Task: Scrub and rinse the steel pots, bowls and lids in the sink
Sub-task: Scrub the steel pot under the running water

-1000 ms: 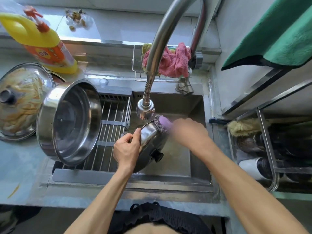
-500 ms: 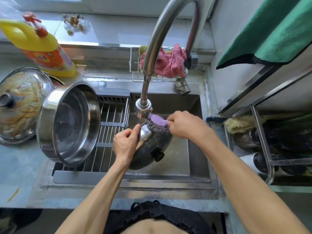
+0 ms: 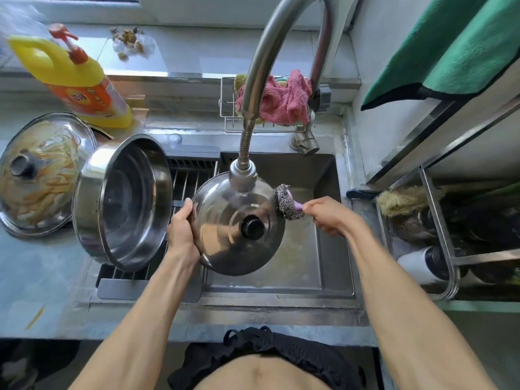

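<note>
A single wide-angle head-worn camera looks steeply down and forward from close above the hands, taking in the sink beneath them and the desk to their left.

Steel lid at frame centre: domed, shiny, black knob on top, tilted over the sink just under the tap head, pinched at its left rim. Steel-wool scrubber with purple handle pressed against the lid's upper right edge. Large steel pot left of centre, tipped on its side, mouth facing right. Soiled glass lid flat at far left on the counter.
</note>
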### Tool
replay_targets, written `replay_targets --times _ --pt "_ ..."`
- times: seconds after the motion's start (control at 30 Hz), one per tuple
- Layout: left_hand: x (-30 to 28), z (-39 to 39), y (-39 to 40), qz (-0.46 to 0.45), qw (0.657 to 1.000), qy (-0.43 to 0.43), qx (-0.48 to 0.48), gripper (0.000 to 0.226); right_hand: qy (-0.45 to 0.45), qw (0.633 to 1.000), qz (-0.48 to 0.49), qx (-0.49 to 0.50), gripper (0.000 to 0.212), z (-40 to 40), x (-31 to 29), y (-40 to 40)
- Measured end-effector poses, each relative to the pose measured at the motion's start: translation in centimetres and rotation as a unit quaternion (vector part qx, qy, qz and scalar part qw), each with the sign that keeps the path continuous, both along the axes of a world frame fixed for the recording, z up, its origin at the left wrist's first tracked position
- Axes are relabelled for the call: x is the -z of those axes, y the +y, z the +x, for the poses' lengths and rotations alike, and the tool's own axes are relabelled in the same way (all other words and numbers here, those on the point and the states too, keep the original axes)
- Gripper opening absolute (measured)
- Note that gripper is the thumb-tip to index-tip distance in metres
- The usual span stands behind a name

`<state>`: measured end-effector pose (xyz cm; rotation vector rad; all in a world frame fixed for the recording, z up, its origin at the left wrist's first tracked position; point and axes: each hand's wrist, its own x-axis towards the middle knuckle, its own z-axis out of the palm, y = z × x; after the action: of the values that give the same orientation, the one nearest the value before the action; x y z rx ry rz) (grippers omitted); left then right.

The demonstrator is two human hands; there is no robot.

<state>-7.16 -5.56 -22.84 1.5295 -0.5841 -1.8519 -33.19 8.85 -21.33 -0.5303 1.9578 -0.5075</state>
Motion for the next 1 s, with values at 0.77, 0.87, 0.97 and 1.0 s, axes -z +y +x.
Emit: replay_targets --times 0.77,0.87,0.97,1.0 --pt "-3.8 -6.1 4.7 0.077 0.991 -0.018 -0.112 0.037 0.278 0.952 -0.120 -0.043 0.028 13.1 -2.1 6.7" --pt "-3.7 -5.8 5.7 0.061 0.993 -0.027 -0.093 0.038 0.276 0.955 -0.111 -0.008 0.028 11.2 -2.7 6.3" --pt "-3.5 -5.2 5.9 0.060 0.992 -0.028 -0.103 0.040 0.292 0.954 -0.062 -0.002 0.029 10.4 -2.5 5.9" --pt "-3.5 -5.1 6.0 0.062 0.992 -0.029 -0.107 0.043 0.297 0.952 -0.069 -0.028 0.029 11.5 -2.7 5.7"
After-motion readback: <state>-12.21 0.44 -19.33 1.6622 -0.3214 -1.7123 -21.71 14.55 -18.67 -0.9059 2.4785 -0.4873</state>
